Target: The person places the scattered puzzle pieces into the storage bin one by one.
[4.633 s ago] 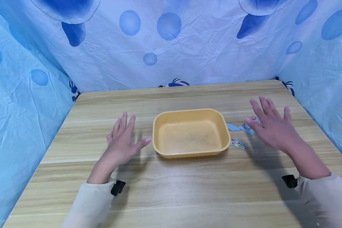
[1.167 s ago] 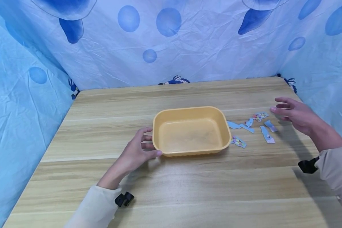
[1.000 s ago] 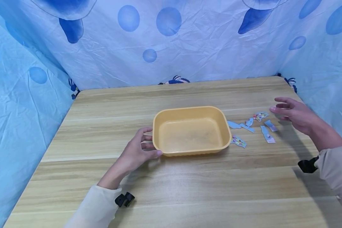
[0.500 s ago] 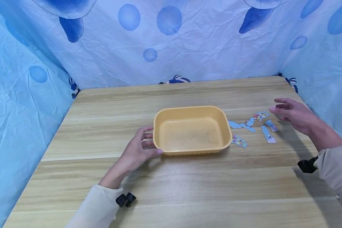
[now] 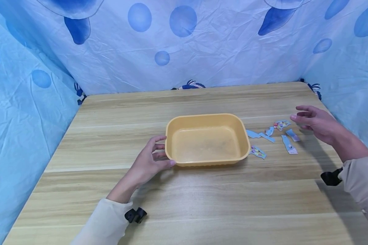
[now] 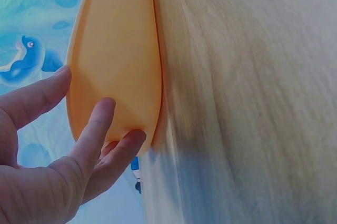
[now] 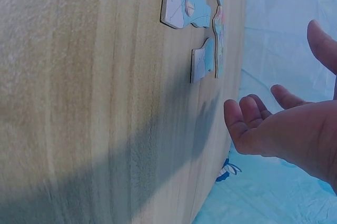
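Note:
A yellow plastic tray [image 5: 207, 146] stands in the middle of the wooden table, with nothing inside. My left hand [image 5: 147, 161] holds its left end: the thumb is at the near corner, the other fingers against the end wall. In the left wrist view the fingertips of that hand [image 6: 79, 166] touch the tray's outer wall [image 6: 116, 50]. Several flat puzzle pieces [image 5: 288, 144] with blue and coloured print lie right of the tray. Beyond them my right hand [image 5: 317, 124] hovers with loosely bent fingers and holds nothing; the right wrist view shows this hand [image 7: 284, 124] apart from the pieces.
One colourful piece [image 5: 258, 152] and a pale blue piece [image 5: 253, 134] lie close by the tray's right end. A blue printed curtain [image 5: 233, 51] encloses the table [image 5: 202, 204] at the back and both sides.
Since the oldest frame, my left hand has moved right onto the tray's end, and my right hand has shifted right, uncovering more pieces. Over the last second both hands have stayed still.

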`<state>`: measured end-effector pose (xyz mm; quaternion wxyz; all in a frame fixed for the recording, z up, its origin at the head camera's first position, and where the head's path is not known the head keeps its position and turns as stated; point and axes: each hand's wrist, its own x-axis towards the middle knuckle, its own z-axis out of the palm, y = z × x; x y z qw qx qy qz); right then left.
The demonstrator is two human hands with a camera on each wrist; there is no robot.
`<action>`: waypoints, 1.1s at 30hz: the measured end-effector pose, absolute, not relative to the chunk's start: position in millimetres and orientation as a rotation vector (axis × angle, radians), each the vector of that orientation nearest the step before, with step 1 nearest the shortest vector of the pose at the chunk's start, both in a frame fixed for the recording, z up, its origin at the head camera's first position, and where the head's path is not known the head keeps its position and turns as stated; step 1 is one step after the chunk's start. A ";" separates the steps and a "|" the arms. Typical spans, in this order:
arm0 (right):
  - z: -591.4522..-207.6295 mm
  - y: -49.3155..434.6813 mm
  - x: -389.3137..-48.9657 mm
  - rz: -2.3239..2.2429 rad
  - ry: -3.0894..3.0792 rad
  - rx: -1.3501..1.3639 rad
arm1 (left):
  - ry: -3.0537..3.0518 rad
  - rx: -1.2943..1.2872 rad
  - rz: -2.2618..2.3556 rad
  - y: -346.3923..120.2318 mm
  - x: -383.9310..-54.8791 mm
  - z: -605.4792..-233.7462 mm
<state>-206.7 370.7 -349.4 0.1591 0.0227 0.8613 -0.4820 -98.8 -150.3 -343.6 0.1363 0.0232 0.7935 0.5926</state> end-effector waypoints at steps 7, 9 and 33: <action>-351.6 371.2 -205.9 -1.376 2.474 0.073 | 2.270 0.056 1.733 -150.4 -99.2 -344.5; -352.3 371.0 -205.8 -1.375 2.480 0.072 | 2.283 0.057 1.720 -150.6 -99.4 -344.6; -361.2 360.7 -208.2 -1.337 2.541 0.166 | 2.214 0.035 1.761 -151.7 -100.2 -345.2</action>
